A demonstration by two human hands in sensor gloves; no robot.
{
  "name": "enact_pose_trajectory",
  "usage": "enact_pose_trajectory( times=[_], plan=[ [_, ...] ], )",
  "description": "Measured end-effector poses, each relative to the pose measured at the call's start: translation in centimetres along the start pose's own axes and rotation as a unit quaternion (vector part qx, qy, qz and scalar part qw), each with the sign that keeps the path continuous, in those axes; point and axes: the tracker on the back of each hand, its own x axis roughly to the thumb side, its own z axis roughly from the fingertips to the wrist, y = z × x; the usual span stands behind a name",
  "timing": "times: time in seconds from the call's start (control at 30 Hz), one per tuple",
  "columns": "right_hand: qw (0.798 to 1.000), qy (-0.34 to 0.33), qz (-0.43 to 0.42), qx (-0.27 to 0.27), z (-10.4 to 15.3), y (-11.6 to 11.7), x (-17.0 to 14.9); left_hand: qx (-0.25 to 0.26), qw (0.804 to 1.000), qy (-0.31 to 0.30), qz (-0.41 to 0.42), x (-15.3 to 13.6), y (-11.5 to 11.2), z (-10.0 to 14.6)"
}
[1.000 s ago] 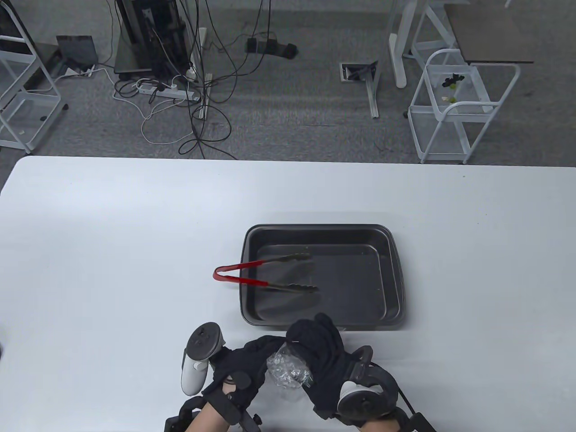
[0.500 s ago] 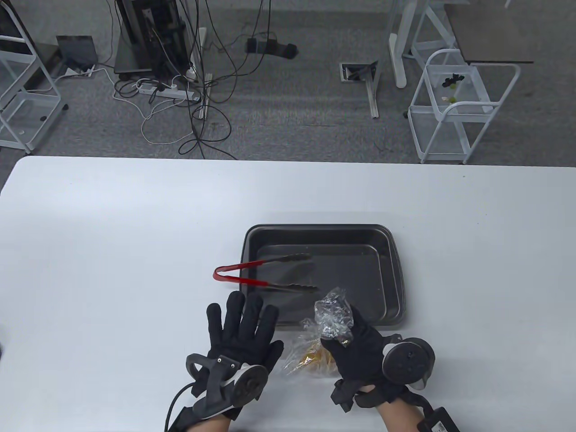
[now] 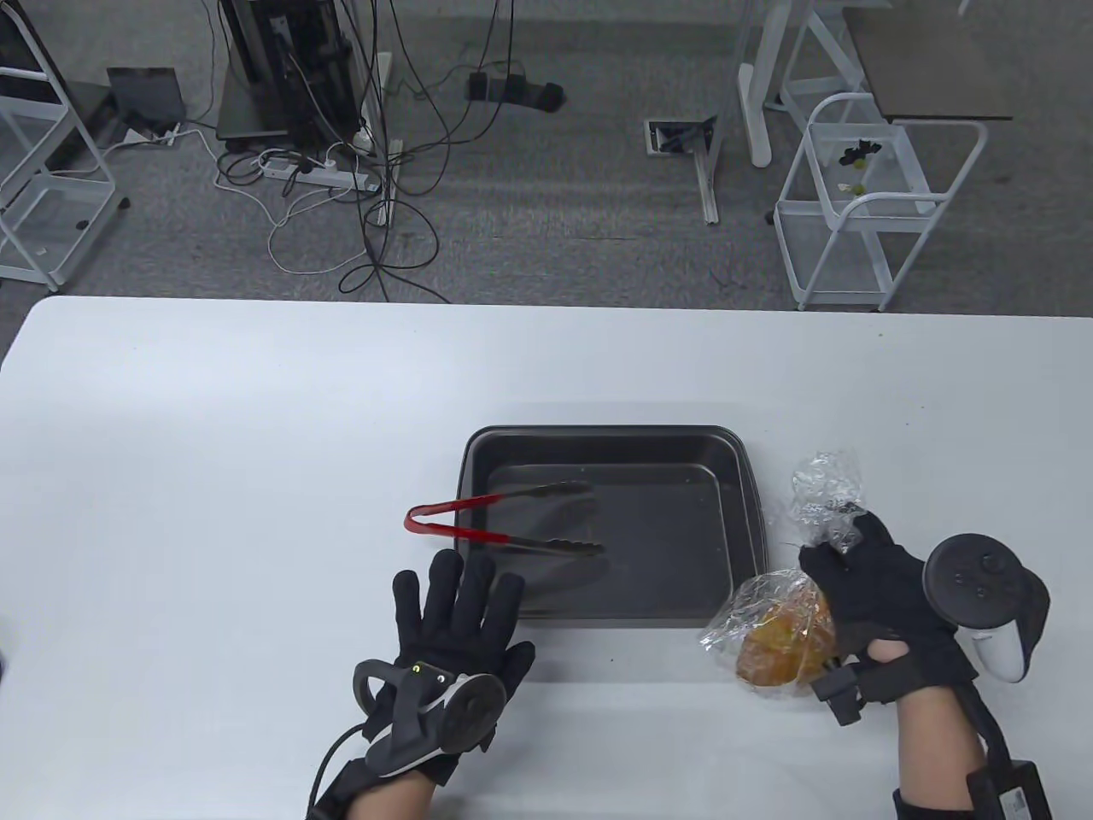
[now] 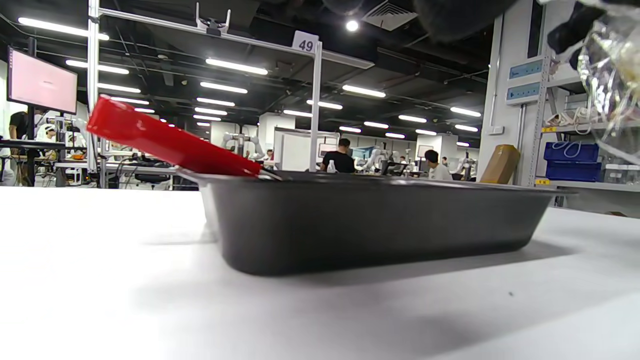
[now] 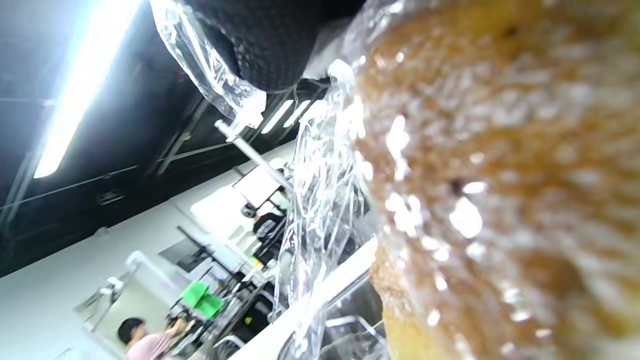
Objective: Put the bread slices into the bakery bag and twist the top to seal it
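A clear bakery bag with golden bread slices inside hangs by the tray's right front corner. My right hand grips its twisted neck, and the crumpled bag top sticks out above the fist. In the right wrist view the bread fills the right side behind crinkled plastic. My left hand lies flat on the table in front of the tray, fingers spread and straight, holding nothing. The bag shows at the left wrist view's top right corner.
A dark baking tray sits mid-table with nothing in it but red-handled tongs, which lie over its left rim. In the left wrist view the tray wall stands close ahead. The white table runs wide to the left.
My right hand has carried the bag from the tray's front edge out to its right side. The left hand let go of the bag earlier and now lies flat and still.
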Motion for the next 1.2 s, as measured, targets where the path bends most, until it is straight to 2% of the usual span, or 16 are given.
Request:
enact_pose_trajectory(
  times=[0.13, 0.3, 0.47, 0.67, 0.8, 0.97, 1.07, 1.2],
  plan=[
    [0.997, 0.071, -0.024, 0.013, -1.6, -1.4, -5.4, -0.008, 1.000, -0.003, 0.000, 0.2, -0.4, -0.1],
    [0.983, 0.173, -0.033, 0.050, -3.8, -1.0, -11.8, -0.015, 1.000, -0.006, 0.003, 0.3, -0.7, -0.2],
    [0.971, 0.227, -0.029, 0.069, -5.5, 0.3, -16.0, -0.026, 1.000, -0.003, 0.006, 0.3, -1.1, -0.5],
    [0.953, 0.292, 0.008, 0.077, -6.7, 1.1, -18.4, -0.038, 0.999, 0.000, 0.009, 0.3, -1.7, -0.8],
    [0.950, 0.304, 0.027, 0.057, -6.7, 0.8, -18.0, -0.043, 0.999, 0.001, 0.007, 0.3, -1.9, -0.9],
    [0.947, 0.298, 0.117, -0.017, -5.6, -1.3, -15.1, -0.039, 0.999, 0.004, 0.010, 0.3, -1.6, -0.7],
    [0.959, 0.244, 0.131, -0.062, -4.4, -2.5, -11.3, -0.035, 0.999, 0.008, 0.022, 0.2, -1.4, -0.5],
    [0.974, 0.147, 0.161, -0.068, -3.0, -2.7, -4.8, -0.035, 0.999, 0.014, 0.038, -0.1, -1.1, -0.2]
  ],
)
